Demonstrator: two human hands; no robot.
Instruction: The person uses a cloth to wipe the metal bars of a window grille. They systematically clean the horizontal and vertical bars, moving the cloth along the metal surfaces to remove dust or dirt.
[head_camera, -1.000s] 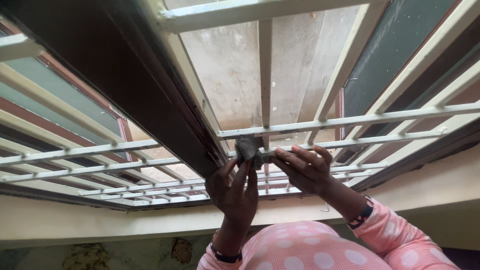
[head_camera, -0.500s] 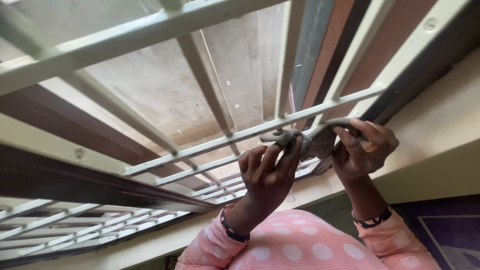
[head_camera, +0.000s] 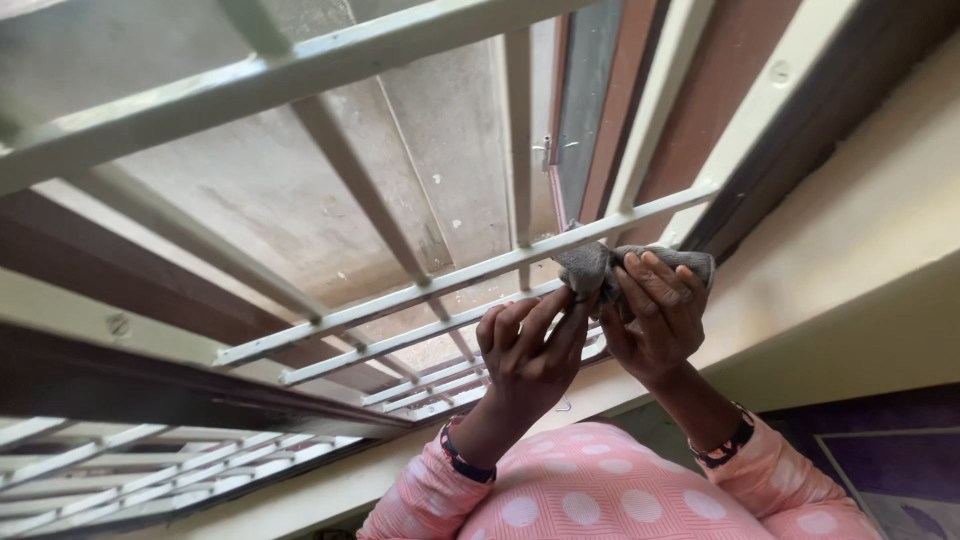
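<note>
grey cloth (head_camera: 590, 268) partly hidden behind right hand (head_camera: 655, 318); sleeves (head_camera: 600, 500) cut off at bottom edge

Pink polka-dot sleeves (head_camera: 560, 500), dark beaded wristbands (head_camera: 455, 462)

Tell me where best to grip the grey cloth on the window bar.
Probably by its two loose ends, from the room side beneath the bar. The cloth is draped around the bar, so an end falls to each side; the left hand and right hand pinch it there.
</note>
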